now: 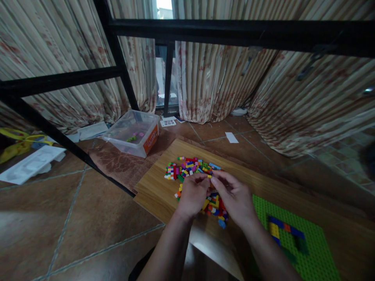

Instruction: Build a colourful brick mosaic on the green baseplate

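A: What lies closest to the person?

B: Two bare forearms come up from the bottom edge. To their right, a green studded baseplate (pixel 307 249) lies flat on the wooden tabletop (pixel 155 191), with a short run of blue, yellow and orange bricks (pixel 281 230) pressed onto it.

A: And the hands?

B: The left hand (pixel 191 195) and the right hand (pixel 234 197) meet over a pile of small coloured bricks (pixel 190 168). Their fingertips come together around a tiny yellow brick (pixel 209 176), held just above the heap. The left fingers are curled closed with thumb and forefinger at the piece; the right fingers pinch it from the other side. Which hand bears it more firmly is too small to tell.

A: Where does the pile sit?

B: On the tabletop, left of the baseplate and apart from it. Part of the pile shows beyond the knuckles, and part is under the hands and wrists.

A: Further out?

B: Past the tabletop's far left corner, a clear plastic tub (pixel 133 132) with an orange label stands on a brownish mat (pixel 117 164) on the floor, with a few loose bricks inside. A black metal frame (pixel 123 70) crosses in front of it. White packaging (pixel 31 164) and something yellow (pixel 14 146) lie on the tiled floor at far left. A small card with a QR code (pixel 168 122) lies behind the tub, and patterned curtains (pixel 216 82) hang at the back.
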`<state>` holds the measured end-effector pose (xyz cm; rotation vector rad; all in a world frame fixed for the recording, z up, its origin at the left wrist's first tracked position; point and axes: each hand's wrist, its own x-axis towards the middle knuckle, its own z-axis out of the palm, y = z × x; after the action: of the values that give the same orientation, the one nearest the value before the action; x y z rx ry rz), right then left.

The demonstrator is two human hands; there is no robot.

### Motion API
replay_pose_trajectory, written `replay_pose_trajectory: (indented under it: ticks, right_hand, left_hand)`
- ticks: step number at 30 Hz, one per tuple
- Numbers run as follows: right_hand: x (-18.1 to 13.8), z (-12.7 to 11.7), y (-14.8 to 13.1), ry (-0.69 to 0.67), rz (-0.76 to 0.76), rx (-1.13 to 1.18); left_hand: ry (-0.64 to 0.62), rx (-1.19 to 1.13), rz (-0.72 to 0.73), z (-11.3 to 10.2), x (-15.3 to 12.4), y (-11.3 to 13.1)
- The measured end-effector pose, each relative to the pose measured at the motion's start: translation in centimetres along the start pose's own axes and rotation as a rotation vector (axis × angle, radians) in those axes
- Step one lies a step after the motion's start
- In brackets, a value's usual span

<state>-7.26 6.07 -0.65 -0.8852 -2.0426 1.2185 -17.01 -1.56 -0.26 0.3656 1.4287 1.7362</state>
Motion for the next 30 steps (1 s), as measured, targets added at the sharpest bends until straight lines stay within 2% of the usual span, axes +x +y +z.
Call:
replay_pose_trajectory:
  ticks: [4, 8, 12, 16, 21, 27, 30]
  right_hand:
    - [0.3, 0.5, 0.2, 0.045, 0.028, 0.1]
    - [0.6, 0.2, 1.6, 0.041, 0.12, 0.224]
    - [0.5, -0.3, 2.9, 0.005, 0.122, 0.095]
    - [0.3, -0.2, 2.1, -0.002, 0.153, 0.069]
    - [-0.2, 0.1, 0.8, -0.051, 0.254, 0.297]
    - [-0.4, -0.1, 1.1, -0.064, 0.35, 0.515]
    - [-0.1, -0.3, 1.8, -0.051, 0.346, 0.457]
  left_hand:
    - [0.002, 0.055, 0.106, -0.2, 0.0, 0.0]
    - [0.02, -0.093, 0.007, -0.3, -0.1, 0.2]
    - [0.081, -0.156, -0.066, -0.2, 0.1, 0.2]
    - [0.093, -0.108, -0.061, 0.0, 0.2, 0.0]
    - [0.018, -0.173, -0.027, 0.5, -0.1, -0.4]
    - [-0.045, -0.162, -0.019, 0.8, -0.3, -0.6]
    - [-0.024, -0.004, 0.008, 0.7, -0.4, -0.4]
